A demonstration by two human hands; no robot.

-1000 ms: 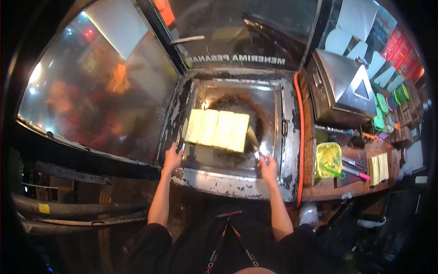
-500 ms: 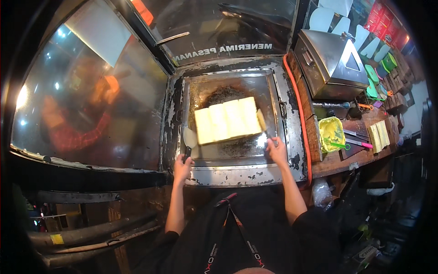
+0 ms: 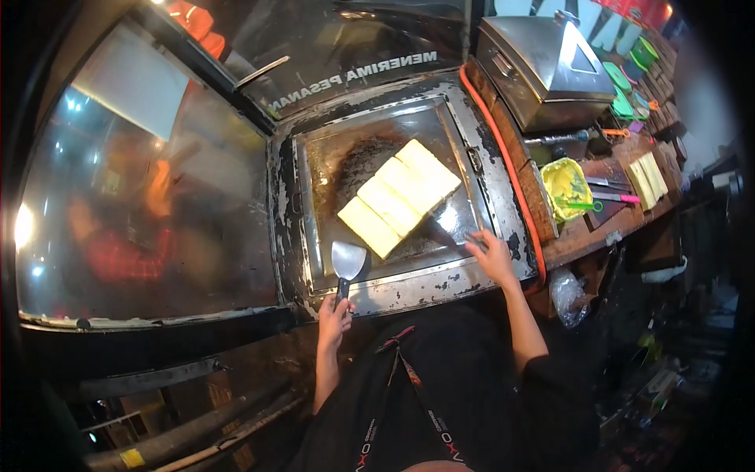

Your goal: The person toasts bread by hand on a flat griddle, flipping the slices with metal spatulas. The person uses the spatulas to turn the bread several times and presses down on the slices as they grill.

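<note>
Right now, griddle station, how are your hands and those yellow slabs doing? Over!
Left hand gripping spatula, apart from yellow slabs. Right hand gripping second tool. Slabs slanted on griddle, nothing on top.

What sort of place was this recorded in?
Probably a street-food stall: a flat metal griddle with bread-like yellow slices on it, a spatula in the left hand, and a transparent panel alongside.

yellow block: underside hidden | dark tool: tip indistinct | red shape: blurred
</note>
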